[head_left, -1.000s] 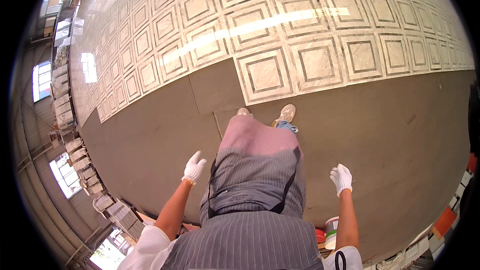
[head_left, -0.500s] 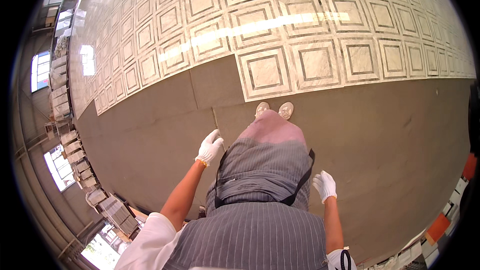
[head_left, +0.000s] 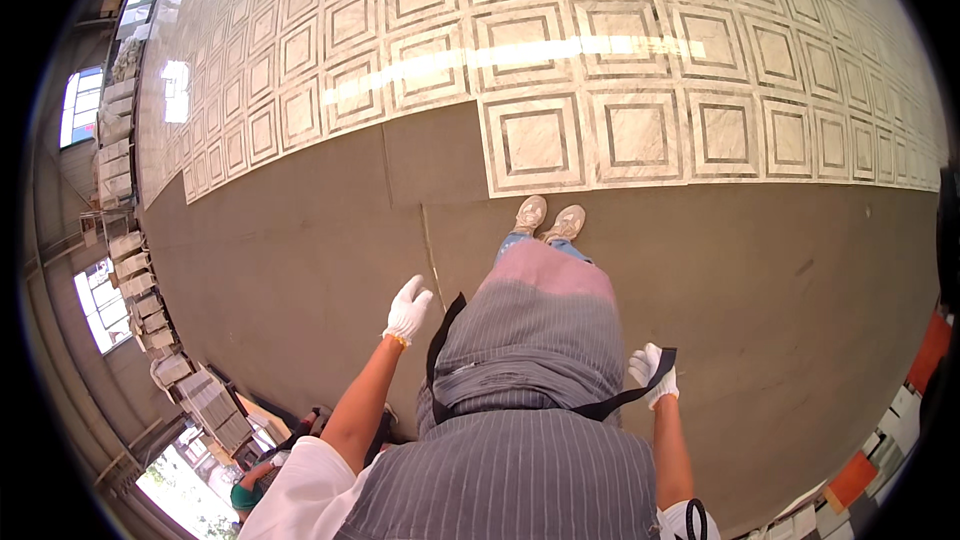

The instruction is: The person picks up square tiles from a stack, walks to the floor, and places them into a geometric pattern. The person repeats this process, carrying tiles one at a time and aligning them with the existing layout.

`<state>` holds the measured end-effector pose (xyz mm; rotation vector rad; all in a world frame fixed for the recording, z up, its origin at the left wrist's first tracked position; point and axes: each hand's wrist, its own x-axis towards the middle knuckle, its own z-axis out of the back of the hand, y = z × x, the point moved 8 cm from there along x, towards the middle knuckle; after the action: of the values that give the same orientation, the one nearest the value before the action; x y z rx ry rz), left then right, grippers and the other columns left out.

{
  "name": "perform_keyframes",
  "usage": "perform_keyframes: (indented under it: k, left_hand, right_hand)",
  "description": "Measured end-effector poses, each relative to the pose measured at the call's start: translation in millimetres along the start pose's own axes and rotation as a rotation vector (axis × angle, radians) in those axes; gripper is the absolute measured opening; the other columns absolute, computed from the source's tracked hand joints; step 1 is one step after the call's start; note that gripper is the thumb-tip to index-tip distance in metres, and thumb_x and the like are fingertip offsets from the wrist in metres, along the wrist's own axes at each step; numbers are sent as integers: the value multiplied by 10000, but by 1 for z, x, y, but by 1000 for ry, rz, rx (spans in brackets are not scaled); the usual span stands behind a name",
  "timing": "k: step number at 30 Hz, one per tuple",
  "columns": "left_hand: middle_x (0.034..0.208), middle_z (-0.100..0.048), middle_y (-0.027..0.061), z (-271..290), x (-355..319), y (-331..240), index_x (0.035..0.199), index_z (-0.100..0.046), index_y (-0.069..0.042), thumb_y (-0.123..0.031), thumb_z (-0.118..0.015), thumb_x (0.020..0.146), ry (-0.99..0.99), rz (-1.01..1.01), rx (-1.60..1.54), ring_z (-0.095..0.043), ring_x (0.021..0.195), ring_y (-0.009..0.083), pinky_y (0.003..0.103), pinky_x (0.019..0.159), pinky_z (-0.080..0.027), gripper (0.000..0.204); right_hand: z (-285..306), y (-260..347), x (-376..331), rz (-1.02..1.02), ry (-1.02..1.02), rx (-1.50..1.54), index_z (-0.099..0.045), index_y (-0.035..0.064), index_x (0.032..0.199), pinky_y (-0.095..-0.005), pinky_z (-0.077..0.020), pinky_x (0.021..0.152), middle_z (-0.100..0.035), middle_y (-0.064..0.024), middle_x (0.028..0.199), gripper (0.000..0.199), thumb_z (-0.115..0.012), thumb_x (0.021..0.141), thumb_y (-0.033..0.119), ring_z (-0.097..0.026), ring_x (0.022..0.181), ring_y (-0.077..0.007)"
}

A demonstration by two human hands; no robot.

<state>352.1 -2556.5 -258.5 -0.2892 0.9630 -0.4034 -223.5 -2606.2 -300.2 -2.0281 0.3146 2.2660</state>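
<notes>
The person's white-gloved left hand (head_left: 407,309) hung out over the grey floor (head_left: 300,260), empty, fingers loosely parted, forearm angled forward. The right hand (head_left: 645,368) hung beside the pinstriped apron (head_left: 530,350), fingers curled; a black strap (head_left: 625,399) from the apron crossed it, whether gripped I couldn't tell.

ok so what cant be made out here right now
Head view: whether the right hand grips the black strap; the strap crosses in front of it.
Head view: most of another person, lower left, behind the wearer's left arm and sleeve.
Head view: what the stacked pieces near the left rim are; too small, bent by the lens.
Head view: where the tiled floor ends; the top edge cuts it off.
</notes>
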Motion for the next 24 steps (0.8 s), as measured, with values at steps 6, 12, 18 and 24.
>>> perform_keyframes:
  k: [6, 12, 18, 24]
  left_hand:
    - [1261, -579, 188, -5, -26, 12, 1354, -439, 38, -192, -588, 872, -17, 62, -112, -572, 1155, 250, 318, 984, -437, 555]
    - [1227, -596, 186, 19, -88, 68, 1352, -442, 39, -176, -600, 878, -143, 33, -241, -581, 1130, 247, 321, 970, -442, 544]
    - [1306, -543, 208, 39, -108, 131, 1358, -426, 57, -165, -594, 878, -204, 210, -175, -559, 1168, 266, 330, 1006, -419, 555]
    - [1322, -535, 202, 37, -110, 138, 1340, -444, 61, -189, -609, 875, -123, 179, -172, -548, 1192, 263, 333, 1007, -421, 554]
  right_hand:
    - [-8, 4, 6, 54, 17, 17, -501, 73, 1214, -409, -552, 779, -624, -137, 1042, 435, -644, 888, 323, -638, 910, -282]
    - [-17, -21, 53, -73, 519, 122, -581, 55, 1084, -362, -544, 676, -647, -120, 932, 297, -660, 874, 249, -650, 787, -259]
    - [-112, 70, 2, 122, 141, -6, -575, 65, 1009, -353, -537, 655, -643, -107, 886, 224, -500, 948, 267, -634, 738, -251]
    - [-138, 68, 9, 206, 233, -136, -579, 44, 1069, -373, -539, 731, -653, -116, 940, 241, -555, 938, 244, -646, 834, -239]
